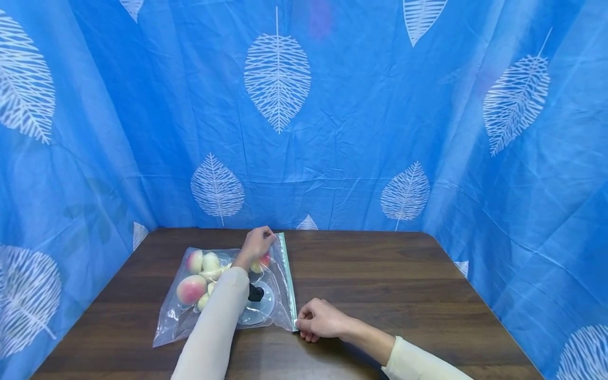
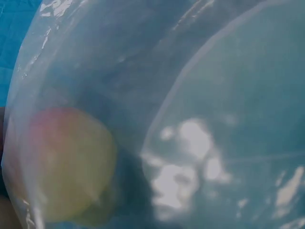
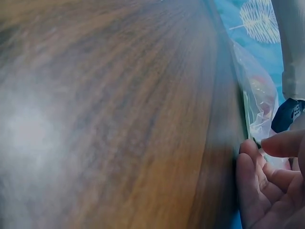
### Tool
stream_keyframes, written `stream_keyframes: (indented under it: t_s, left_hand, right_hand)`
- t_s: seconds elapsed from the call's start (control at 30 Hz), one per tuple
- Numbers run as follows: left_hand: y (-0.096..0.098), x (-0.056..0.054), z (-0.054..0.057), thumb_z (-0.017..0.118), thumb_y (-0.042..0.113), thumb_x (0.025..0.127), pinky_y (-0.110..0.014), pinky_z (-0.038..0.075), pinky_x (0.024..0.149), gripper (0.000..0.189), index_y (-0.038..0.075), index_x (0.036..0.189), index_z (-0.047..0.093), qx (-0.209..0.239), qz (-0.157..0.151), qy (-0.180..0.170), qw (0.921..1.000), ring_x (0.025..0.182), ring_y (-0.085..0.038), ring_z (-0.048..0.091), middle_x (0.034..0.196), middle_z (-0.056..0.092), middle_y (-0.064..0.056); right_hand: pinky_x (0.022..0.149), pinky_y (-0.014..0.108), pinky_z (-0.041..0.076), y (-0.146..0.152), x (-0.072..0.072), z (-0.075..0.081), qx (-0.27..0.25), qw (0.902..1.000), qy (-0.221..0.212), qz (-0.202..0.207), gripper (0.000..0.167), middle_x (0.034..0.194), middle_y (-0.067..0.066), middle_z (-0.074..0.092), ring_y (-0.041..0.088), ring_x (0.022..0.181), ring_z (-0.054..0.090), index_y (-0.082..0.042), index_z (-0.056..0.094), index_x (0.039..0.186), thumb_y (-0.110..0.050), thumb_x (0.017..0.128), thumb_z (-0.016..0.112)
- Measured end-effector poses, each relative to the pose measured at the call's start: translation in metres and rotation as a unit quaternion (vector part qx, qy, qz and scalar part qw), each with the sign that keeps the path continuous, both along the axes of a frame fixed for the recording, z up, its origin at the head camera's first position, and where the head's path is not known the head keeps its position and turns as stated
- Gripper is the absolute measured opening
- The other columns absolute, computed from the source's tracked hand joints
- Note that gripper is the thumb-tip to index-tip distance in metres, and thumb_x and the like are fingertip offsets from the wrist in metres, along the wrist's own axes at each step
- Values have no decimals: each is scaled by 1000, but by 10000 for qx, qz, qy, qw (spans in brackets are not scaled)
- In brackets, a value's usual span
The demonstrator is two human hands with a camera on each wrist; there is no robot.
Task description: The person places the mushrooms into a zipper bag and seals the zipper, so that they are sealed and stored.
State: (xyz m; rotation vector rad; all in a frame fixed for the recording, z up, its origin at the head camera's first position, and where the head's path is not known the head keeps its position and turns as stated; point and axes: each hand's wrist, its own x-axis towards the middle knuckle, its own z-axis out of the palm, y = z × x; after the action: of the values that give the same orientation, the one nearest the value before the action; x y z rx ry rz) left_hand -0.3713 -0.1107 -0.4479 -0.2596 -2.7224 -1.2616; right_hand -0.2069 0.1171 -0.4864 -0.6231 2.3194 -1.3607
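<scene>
A clear zip-top plastic bag [image 1: 176,316] lies flat on the table, with several peach-like fruits [image 1: 191,290] inside. Its pale green zip strip [image 1: 287,274] runs along the right side. My left hand [image 1: 257,244] reaches across the bag and pinches its far right corner beside the strip. At the strip's near end, my right hand [image 1: 322,319] pinches a small white piece between thumb and finger. The right wrist view shows these fingertips [image 3: 279,143] meeting at the bag's edge. Close up in the left wrist view are one red-and-yellow fruit [image 2: 71,162] and a pale round disc [image 2: 248,95], both under the plastic.
The dark wooden table [image 1: 404,279] extends right of the bag. Blue cloth [image 1: 351,105] with white leaf prints hangs at the back and both sides. A black device [image 1: 256,292] sits by my left sleeve, over the bag.
</scene>
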Motion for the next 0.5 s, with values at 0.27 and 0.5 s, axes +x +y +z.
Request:
stream_keyframes:
  t_s: [0.27, 0.5]
  left_hand:
    - [-3, 5, 4, 62, 20, 104, -51, 47, 97, 19, 2, 111, 65, -216, -257, 65, 9994, 108, -35, 59, 114, 66, -17]
    - [-15, 16, 14, 61, 24, 105, -57, 38, 112, 48, -2, 144, 51, -683, -1078, -123, 9917, 136, -44, 46, 145, 52, -27]
  right_hand:
    - [55, 27, 57, 8, 0, 3, -75, 9994, -330, -122, 20, 70, 6, 68, 14, 59, 65, -1, 69, 80, -7, 99, 66]
    - [56, 30, 58, 22, -6, 10, 139, 9997, -159, -137, 15, 73, 6, 69, 17, 62, 66, -2, 70, 86, -9, 99, 67]
